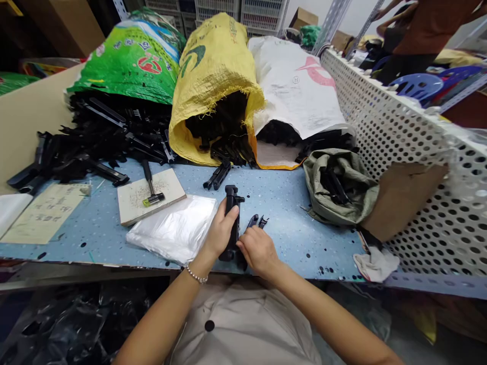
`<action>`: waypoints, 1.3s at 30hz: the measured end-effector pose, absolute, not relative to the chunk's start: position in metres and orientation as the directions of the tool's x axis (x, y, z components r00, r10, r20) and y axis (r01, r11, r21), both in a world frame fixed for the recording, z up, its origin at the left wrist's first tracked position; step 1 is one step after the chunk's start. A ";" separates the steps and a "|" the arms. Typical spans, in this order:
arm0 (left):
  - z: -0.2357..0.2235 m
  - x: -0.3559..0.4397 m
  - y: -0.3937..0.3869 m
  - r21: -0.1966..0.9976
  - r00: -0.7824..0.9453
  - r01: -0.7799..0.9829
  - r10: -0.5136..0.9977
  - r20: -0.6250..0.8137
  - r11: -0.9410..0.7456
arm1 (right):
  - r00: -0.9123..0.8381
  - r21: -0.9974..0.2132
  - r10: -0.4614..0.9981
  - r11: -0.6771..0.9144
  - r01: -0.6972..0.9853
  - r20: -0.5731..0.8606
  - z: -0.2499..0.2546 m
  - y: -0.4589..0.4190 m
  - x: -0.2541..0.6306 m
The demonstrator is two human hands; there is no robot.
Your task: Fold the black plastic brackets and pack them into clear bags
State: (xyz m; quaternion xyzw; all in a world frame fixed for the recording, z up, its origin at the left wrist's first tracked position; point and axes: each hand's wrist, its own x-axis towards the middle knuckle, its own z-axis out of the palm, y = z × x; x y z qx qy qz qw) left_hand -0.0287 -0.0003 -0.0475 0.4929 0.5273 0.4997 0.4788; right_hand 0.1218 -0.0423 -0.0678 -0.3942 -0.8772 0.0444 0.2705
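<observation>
Presently, the person's left hand (218,234) is clenched around a black plastic folding bracket (230,215), held over the blue speckled workbench (304,238) with its long axis pointing away from the person and its near end close to the front edge. The right hand (258,251) sits against the bracket's lower part; it appears to be bearing on it, but the view of its underside is poor, so a firm grasp cannot be confirmed. Two small black fittings (257,221) lie loose just beyond the right hand. A hammer (151,185) rests on a pale board (167,195) to the left, beside clear plastic bags (171,228). Further back, a yellow woven sack (213,76) spills black brackets. Risks: a slackened left grip could let the bracket slip over the front edge, and a careless movement of the right hand could knock the loose fittings out of place.
</observation>
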 end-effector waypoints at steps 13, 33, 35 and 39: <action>-0.090 -0.004 -0.021 0.694 -0.033 0.715 0.995 -0.092 0.088 | -0.452 -0.415 0.889 0.442 0.796 0.080 -0.051 0.120 0.049; -0.027 -0.015 -0.027 0.946 0.107 -0.287 0.986 -0.127 0.153 | -0.379 -0.469 0.765 0.627 0.622 0.520 -0.049 0.044 0.132; -0.029 -0.010 -0.030 0.975 0.046 -0.212 0.997 -0.065 0.073 | -0.308 -0.592 0.826 0.556 0.584 0.471 -0.049 0.045 0.127; -0.036 -0.010 -0.032 0.999 0.008 -0.038 1.000 0.028 -0.028 | -0.219 -0.750 0.925 0.381 0.541 0.312 -0.042 0.035 0.124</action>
